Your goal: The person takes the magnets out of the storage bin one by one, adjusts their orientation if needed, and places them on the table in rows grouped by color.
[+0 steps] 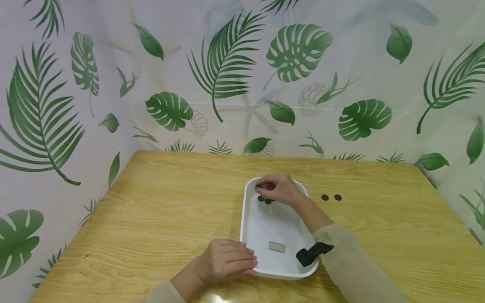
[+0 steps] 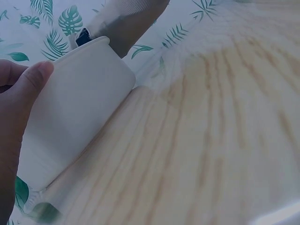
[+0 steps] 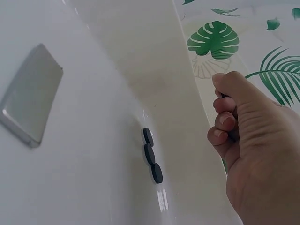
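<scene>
A white rectangular tray with rounded corners lies on the wooden table. My left hand grips its near left corner, fingers over the rim and thumb against the outer wall. Above the tray's far end, my right hand pinches a small black disc, mostly hidden by the fingers in the right wrist view. Below it, three black discs sit in a row along the tray's inner edge. A flat silvery rectangular block lies on the tray floor toward the near end.
Two more black discs lie on the table to the right of the tray. A leaf-patterned cloth hangs behind the table and along its sides. The right wrist wears a black strap device above the tray's near right corner.
</scene>
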### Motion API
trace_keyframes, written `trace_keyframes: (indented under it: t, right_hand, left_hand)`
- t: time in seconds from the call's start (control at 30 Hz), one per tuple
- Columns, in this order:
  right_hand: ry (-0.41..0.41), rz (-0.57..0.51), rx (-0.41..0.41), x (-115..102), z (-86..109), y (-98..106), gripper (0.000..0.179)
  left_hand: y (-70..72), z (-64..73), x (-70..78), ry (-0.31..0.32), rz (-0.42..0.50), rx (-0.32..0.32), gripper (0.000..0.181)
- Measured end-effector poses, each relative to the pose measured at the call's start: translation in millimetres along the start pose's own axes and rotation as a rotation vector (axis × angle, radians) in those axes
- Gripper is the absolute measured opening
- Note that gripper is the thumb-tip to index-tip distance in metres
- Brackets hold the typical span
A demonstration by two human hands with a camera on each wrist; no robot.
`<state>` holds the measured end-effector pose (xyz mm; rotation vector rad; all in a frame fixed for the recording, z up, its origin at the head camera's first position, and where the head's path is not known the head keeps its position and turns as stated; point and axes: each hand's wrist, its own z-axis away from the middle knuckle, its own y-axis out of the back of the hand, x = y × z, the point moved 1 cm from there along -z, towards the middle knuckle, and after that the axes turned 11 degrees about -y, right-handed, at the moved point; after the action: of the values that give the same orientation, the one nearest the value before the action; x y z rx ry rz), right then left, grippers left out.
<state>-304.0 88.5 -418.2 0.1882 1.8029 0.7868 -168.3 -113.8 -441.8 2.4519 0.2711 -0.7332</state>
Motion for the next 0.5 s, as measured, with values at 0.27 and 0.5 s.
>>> trace_keyframes:
  t: [0.27, 0.5]
  right_hand:
    - [-0.028, -0.030, 0.047, -2, -1.3, 5, 0.012]
    - [-0.063, -0.056, 0.097, -6, -0.8, 12, 0.015]
  left_hand:
    - [0.6, 1.7, 0.4, -0.004, 0.002, -0.012, 0.019]
    - [-0.9, 4.0, 1.2, -0.016, -0.004, -0.010, 0.019]
